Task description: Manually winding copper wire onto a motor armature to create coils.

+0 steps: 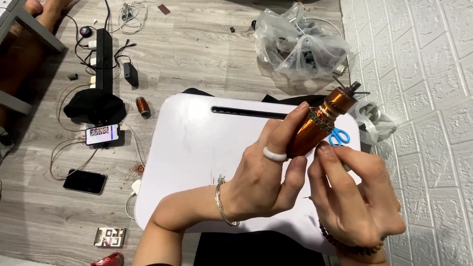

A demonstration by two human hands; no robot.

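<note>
bare white lap table (187, 148) left of hands, scissors (339, 136) and wall (428, 98) crowding right

- The small white lap table (197, 148) stands on the grey wooden floor (197, 49), with the white brick-pattern wall (423, 74) to its right.
- Both hands are above the table, the left hand (261, 182) just left of the right hand (354, 197), with the copper-wound motor armature (320, 125) between them.
- The blue-handled scissors (339, 136) lie on the table behind the right hand.
- The clear plastic bag (300, 44) lies on the floor behind the table.
- The two smartphones (93, 157) and the black power strip (104, 59) lie left of the table.
</note>
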